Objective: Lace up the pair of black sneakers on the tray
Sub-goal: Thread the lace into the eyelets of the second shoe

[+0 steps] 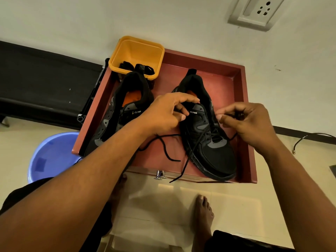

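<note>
Left hand [163,113] grips sneaker [214,153]; right hand [251,124] pinches lace [169,135]; other sneaker [131,80]'s toe under forearm [109,160].

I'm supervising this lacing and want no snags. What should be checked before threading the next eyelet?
1. Right hand pinches the lace: ok.
2. Left hand holds the right-side sneaker at its upper eyelets: ok.
3. Lace tip free for threading: cannot tell, fingers hide it.
4. Loose lace end inside the tray: not ok, it hangs over the front rim.
5. Other sneaker laced: cannot tell, the forearm covers it.
</note>
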`<state>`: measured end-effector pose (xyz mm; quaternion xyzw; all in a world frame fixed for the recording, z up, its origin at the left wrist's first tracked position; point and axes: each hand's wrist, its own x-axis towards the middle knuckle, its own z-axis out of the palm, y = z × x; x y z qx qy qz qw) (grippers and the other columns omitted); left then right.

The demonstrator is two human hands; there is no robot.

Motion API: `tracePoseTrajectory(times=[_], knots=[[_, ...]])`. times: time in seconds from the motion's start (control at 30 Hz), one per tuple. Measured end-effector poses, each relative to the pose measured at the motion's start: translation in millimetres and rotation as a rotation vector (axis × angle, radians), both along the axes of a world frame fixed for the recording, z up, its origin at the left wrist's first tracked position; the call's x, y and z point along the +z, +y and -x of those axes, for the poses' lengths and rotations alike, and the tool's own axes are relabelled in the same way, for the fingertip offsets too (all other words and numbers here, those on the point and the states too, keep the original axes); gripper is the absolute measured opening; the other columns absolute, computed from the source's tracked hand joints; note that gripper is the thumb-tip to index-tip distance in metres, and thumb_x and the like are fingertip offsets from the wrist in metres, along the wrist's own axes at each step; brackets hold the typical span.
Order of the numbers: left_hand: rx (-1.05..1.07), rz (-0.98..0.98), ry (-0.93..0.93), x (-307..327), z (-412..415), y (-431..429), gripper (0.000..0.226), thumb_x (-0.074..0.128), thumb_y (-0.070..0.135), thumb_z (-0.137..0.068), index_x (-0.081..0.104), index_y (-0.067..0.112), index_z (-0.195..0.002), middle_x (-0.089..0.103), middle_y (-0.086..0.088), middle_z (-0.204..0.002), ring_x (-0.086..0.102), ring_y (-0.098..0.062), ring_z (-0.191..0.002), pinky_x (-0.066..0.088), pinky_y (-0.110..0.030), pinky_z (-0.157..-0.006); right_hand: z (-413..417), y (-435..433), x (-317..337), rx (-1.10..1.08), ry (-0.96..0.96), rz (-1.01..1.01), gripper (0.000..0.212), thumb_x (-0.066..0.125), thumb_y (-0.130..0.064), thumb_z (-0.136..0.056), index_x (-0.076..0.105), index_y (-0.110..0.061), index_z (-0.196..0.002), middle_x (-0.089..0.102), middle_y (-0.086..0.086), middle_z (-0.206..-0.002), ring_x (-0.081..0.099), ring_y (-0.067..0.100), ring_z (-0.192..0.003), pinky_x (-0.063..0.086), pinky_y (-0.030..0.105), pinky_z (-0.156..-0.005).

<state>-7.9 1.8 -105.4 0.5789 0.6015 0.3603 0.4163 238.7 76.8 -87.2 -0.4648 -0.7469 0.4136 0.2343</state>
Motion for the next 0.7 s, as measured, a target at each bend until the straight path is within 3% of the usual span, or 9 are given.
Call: tracePoseTrajectory(times=[0.1, 0.27, 0.37, 0.43, 0.6, 0.7], knots=[[0.017, -0.004, 0.016, -0.6, -1.3, 0.0, 0.061, 0.066, -0.010, -0.089, 0.065, 0.030, -0.135, 0.072, 0.007, -0.103, 0.069, -0.001, -0.099, 0.057, -0.021, -0.093, -11.2, 8.2, 6.2, -0.098, 0.040, -0.028, 0.011, 0.078, -0.010, -0.091, 0.080, -0.015, -0.100, 0.078, -0.003, -0.090, 0.074, 0.012, -0.084, 0.064, 0.027, -0.079], [0.043, -0.033, 0.032, -0.1, -5.8, 0.5, 0.056, 0.068, -0.009, -0.090, 0.067, 0.029, -0.131, 0.073, 0.004, -0.099, 0.069, 0.003, -0.090, 0.056, -0.015, -0.084, -7.1, 0.0, -2.1, 0.054, -0.053, 0.021, 0.019, 0.081, -0.009, -0.088, 0.081, -0.020, -0.103, 0.079, -0.003, -0.096, 0.074, 0.018, -0.089, 0.062, 0.032, -0.089], [0.058, -0.046, 0.044, 0.3, -8.2, 0.7, 0.053, 0.067, -0.008, -0.090, 0.069, 0.028, -0.130, 0.071, 0.009, -0.092, 0.068, 0.005, -0.081, 0.051, -0.009, -0.077, -15.0, 6.4, 2.7, -0.041, -0.048, -0.082, 0.020, 0.078, -0.005, -0.089, 0.081, -0.023, -0.098, 0.079, -0.008, -0.095, 0.073, 0.009, -0.091, 0.061, 0.028, -0.090], [0.063, -0.055, 0.054, 0.3, -9.2, 0.4, 0.052, 0.067, -0.008, -0.090, 0.069, 0.027, -0.130, 0.069, 0.012, -0.092, 0.068, 0.002, -0.084, 0.052, -0.010, -0.077, -22.6, 12.2, 7.3, -0.099, -0.046, -0.138, 0.021, 0.076, -0.005, -0.090, 0.080, -0.023, -0.100, 0.078, -0.006, -0.097, 0.072, 0.012, -0.094, 0.061, 0.031, -0.091], [0.067, -0.069, 0.048, 0.1, -11.2, 0.4, 0.051, 0.070, -0.006, -0.090, 0.069, 0.027, -0.130, 0.069, 0.012, -0.101, 0.069, -0.002, -0.087, 0.058, -0.019, -0.083, -6.3, -2.1, -1.8, 0.066, -0.047, -0.037, 0.021, 0.081, -0.010, -0.088, 0.080, -0.020, -0.107, 0.079, -0.007, -0.095, 0.074, 0.009, -0.089, 0.060, 0.021, -0.082], [0.064, -0.077, 0.045, 0.0, -11.1, 0.4, 0.050, 0.070, -0.004, -0.090, 0.069, 0.027, -0.129, 0.067, 0.015, -0.106, 0.069, -0.003, -0.089, 0.056, -0.016, -0.083, -15.1, 7.8, 2.9, -0.058, -0.005, -0.093, 0.013, 0.080, -0.011, -0.090, 0.081, -0.018, -0.100, 0.079, -0.008, -0.092, 0.074, 0.005, -0.088, 0.060, 0.021, -0.084]])
